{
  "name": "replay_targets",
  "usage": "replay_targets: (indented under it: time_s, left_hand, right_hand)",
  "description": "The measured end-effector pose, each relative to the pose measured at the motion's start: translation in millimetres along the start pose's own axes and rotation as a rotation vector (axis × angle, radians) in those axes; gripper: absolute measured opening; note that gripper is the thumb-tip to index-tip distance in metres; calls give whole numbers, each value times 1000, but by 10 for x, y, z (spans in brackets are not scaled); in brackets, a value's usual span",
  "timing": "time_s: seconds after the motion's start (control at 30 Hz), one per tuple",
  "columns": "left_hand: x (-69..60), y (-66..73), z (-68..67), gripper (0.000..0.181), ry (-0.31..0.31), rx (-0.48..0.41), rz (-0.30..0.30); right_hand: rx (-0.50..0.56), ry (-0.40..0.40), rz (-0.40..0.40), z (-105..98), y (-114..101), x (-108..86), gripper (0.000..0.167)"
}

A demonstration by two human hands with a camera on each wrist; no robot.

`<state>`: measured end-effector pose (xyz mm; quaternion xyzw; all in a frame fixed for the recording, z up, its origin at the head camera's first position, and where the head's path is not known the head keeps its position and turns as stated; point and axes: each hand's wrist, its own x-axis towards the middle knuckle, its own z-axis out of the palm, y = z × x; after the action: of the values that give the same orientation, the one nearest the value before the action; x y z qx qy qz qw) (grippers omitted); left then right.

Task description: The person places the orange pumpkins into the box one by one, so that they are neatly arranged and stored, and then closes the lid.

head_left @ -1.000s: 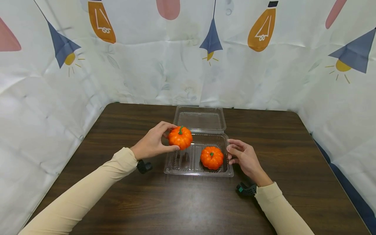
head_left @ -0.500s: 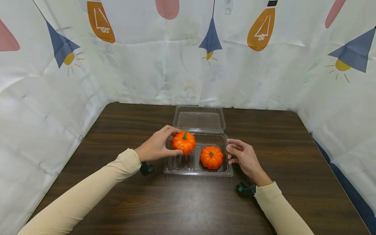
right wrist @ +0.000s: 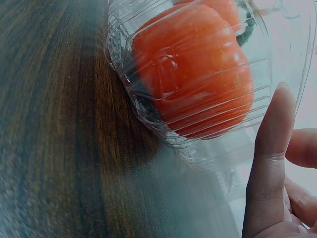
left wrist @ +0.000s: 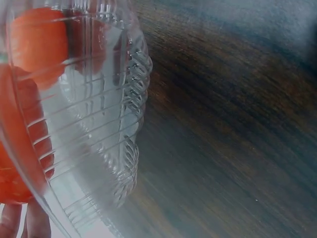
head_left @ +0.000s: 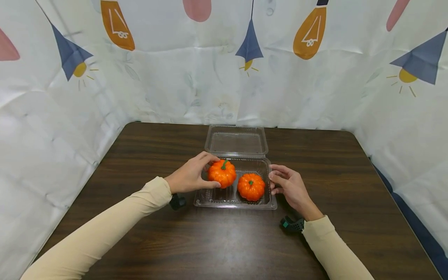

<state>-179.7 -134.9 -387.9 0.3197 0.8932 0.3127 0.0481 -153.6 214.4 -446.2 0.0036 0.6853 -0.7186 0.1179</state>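
Observation:
In the head view my left hand (head_left: 190,173) grips an orange toy pumpkin (head_left: 222,174) with a green stem, thumb in front and fingers behind. It is over the left part of an open clear plastic clamshell container (head_left: 217,203). A second orange pumpkin (head_left: 251,187) sits in the right part. At the container's right rim, my right hand (head_left: 292,188) holds the edge with curled fingers. The left wrist view shows the held pumpkin (left wrist: 15,148) by the ribbed container wall (left wrist: 99,119). In the right wrist view the thumb (right wrist: 272,153) touches the rim beside the seated pumpkin (right wrist: 193,74).
The container's lid (head_left: 236,140) lies folded back toward the far edge of the dark wooden table (head_left: 161,241). A patterned white curtain (head_left: 196,89) hangs behind the table and along both sides.
My left hand has carried its pumpkin to the right and nearer me, down over the container's left part. The right hand stays at the rim, and the second pumpkin has not moved.

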Motion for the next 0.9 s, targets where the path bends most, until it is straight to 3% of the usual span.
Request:
replay_targets:
  time_s: [0.9]
  left_hand:
    - [108,-17,86,67,-61,115,39]
  right_hand:
    - [7,0,1,4,-4,15,51]
